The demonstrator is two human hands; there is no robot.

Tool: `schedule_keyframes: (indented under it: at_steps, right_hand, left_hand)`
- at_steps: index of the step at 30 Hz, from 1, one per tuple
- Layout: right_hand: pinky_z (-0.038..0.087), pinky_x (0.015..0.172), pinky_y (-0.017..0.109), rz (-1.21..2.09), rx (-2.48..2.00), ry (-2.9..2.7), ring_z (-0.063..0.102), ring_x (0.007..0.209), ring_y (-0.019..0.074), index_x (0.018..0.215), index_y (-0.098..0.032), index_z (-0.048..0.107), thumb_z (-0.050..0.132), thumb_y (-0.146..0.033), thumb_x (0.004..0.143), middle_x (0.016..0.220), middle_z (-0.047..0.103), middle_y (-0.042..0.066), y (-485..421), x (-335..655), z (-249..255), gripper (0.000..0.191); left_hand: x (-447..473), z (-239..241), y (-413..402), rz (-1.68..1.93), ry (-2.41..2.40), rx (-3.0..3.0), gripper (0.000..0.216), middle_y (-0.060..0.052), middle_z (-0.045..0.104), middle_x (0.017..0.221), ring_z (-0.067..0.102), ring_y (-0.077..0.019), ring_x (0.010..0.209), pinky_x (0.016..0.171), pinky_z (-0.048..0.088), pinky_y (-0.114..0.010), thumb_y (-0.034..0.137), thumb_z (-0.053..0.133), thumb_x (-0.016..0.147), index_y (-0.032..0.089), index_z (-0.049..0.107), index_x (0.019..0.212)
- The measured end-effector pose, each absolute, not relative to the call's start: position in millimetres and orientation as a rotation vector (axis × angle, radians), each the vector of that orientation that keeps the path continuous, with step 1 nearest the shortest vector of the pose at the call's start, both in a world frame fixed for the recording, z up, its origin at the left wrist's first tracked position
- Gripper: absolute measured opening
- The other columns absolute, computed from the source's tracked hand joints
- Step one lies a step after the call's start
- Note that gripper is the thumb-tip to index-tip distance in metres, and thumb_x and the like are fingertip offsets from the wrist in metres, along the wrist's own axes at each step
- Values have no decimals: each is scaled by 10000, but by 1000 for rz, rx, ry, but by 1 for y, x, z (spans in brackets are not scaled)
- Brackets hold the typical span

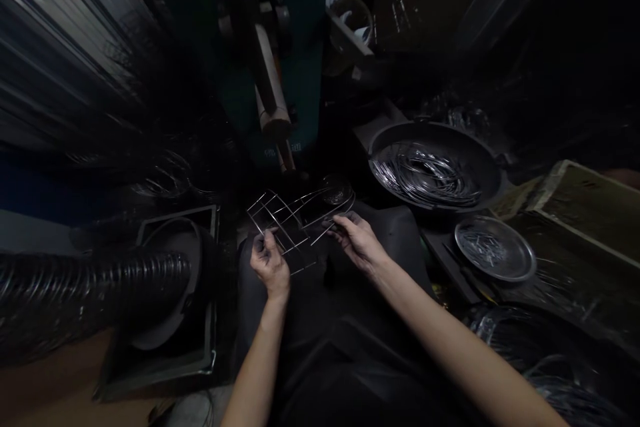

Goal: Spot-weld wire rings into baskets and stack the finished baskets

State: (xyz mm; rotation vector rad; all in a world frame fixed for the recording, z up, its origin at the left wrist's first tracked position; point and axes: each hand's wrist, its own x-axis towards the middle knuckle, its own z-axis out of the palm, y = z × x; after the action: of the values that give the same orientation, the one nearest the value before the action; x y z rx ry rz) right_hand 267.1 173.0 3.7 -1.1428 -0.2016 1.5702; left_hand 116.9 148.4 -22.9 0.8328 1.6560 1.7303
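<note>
My left hand [270,267] is closed on a bent wire frame [275,219], pinching its near edge between thumb and fingers. The frame is an open grid of thin metal rods, tilted above my dark-covered lap. To its right, my right hand [356,239] pinches a thin curved metal wire [321,236]. One end of that wire points toward the frame, and its far part curves up and back. Whether the wire touches the frame I cannot tell. Just beyond both hands stands a dark green machine [305,80] with a thick metal arm [273,90] pointing down.
At right are a large round pan [487,177] of bent wires, a small metal dish [523,267] of short rods, and a box [595,207]. A dark container of wire rings [555,373] sits lower right. At left, long coiled wire pieces [100,280] extend into a bucket [165,333].
</note>
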Motion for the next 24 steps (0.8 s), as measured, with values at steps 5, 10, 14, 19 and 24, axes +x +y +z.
schedule_keyframes:
  at_steps: [5, 10, 14, 19, 24]
  right_hand:
    - [505, 536, 187, 1528, -1130, -285, 621, 559, 109, 704, -155, 542, 854, -315, 495, 632, 642, -5, 172, 264, -2, 408]
    - [483, 515, 215, 1425, -1293, -524, 621, 558, 142, 718, -145, 606, 825, -411, 516, 617, 631, 14, 164, 273, -8, 400]
    - [502, 686, 319, 1097, -1539, -1027, 634, 696, 199, 761, -189, 658, 689, -499, 683, 764, 671, 53, 142, 311, -21, 322]
    - [468, 713, 365, 562, -1847, -1596, 613, 727, 249, 760, -210, 680, 473, -594, 810, 788, 662, 102, 113, 373, -59, 439]
    - [467, 671, 346, 332, -1973, -1887, 603, 735, 242, 847, -188, 665, 351, -460, 893, 835, 627, 126, 90, 402, -79, 418]
  left_hand:
    - [116, -22, 152, 1764, 1571, 739, 336, 86, 317, 478, 254, -36, 412, 417, 211, -171, 478, 569, 805, 143, 597, 791]
    - [110, -20, 160, 1768, 1510, 501, 377, 109, 279, 446, 203, -24, 360, 365, 140, -170, 519, 604, 757, 147, 581, 816]
    - [99, -23, 167, 1740, 1457, 304, 409, 121, 276, 434, 207, -18, 348, 354, 137, -159, 521, 652, 703, 138, 568, 819]
    - [92, -29, 170, 1769, 1438, 265, 409, 125, 261, 423, 196, -16, 340, 347, 131, -159, 510, 657, 698, 130, 577, 826]
    - [93, -25, 169, 1781, 1450, 314, 381, 121, 265, 434, 208, -15, 343, 351, 153, -155, 500, 643, 717, 139, 576, 816]
